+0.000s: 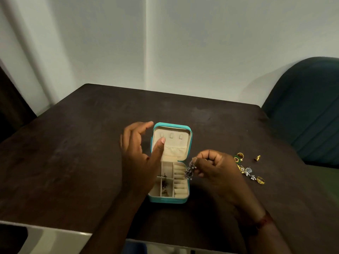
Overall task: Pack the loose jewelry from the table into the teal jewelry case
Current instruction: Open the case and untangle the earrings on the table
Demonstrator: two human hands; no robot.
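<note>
While the left hand (139, 158) hovers at the left side of the teal jewelry case (167, 200), its fingers are spread and loosely bent and it holds nothing. Its thumb lies across the cream lining of the raised lid (176, 143), though I cannot tell whether it touches. The case stands open in the middle of the dark counter (73, 162), lid away from the person. In its tray, the small compartments (165, 184) on the left already carry a few dark pieces, and ring rolls (180, 180) fill the right side. Just over the tray's right edge, the right hand (214, 167) pinches a silver cluster earring (189, 172) between thumb and fingertips, the other fingers curled in. Further right, well apart from the case, the loose jewelry (247, 171) lies scattered, gold and silver, with one gold ring (257, 158) a little off by itself.

The step in hand looks like setting this earring into the tray. To do it well, the left hand would best steady the lid or case wall so the light box neither slides nor tips shut. The right hand should bring the earring low over a free compartment, not the rolls. It should let go only once the earring hangs inside the walls, since its dangling parts could snag a divider or tangle with pieces already there.
</note>
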